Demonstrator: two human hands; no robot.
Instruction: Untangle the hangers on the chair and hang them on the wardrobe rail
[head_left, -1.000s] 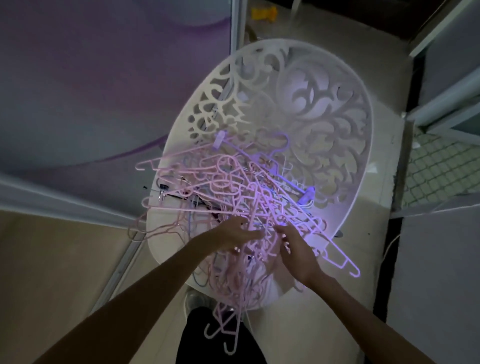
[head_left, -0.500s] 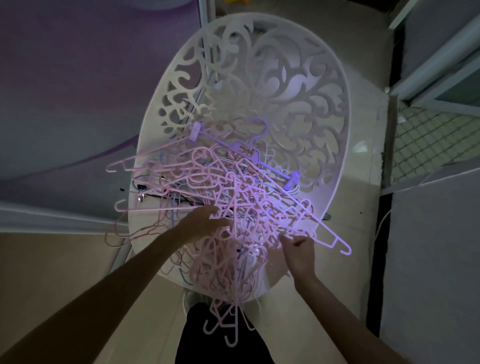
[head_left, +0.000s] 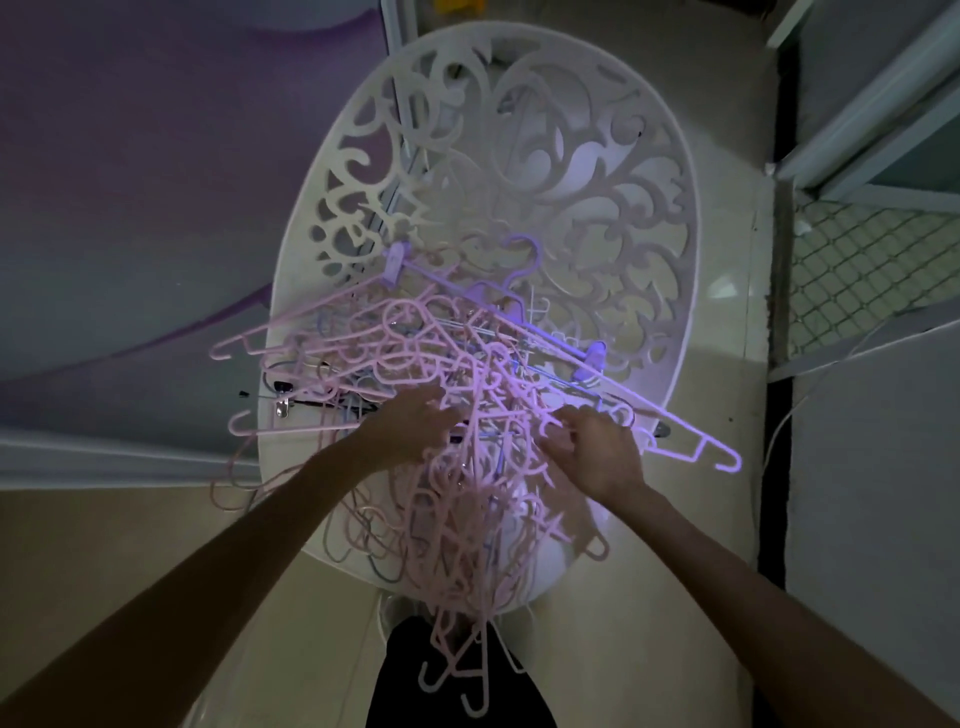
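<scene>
A tangled heap of pink plastic hangers (head_left: 415, 364) lies on the seat of a white chair (head_left: 670, 218) with an ornate cut-out back. A purple clip hanger (head_left: 498, 291) rests across the top of the heap. Some hangers spill over the front edge and dangle downward. My left hand (head_left: 415, 421) reaches into the middle of the heap, fingers among the pink hangers. My right hand (head_left: 597, 447) is at the heap's right side, its fingers curled round pink hanger strands. The wardrobe rail is out of view.
A purple and grey wall (head_left: 130, 208) stands to the left of the chair. At the right are a pale door frame (head_left: 883, 104) and a mesh panel (head_left: 857, 265). A thin white cable (head_left: 810, 384) runs along the right floor. Beige floor lies in front.
My right hand has moved up and left into the heap and curled round hanger strands. My left hand stays in the middle of the heap. The view has shifted slightly.
</scene>
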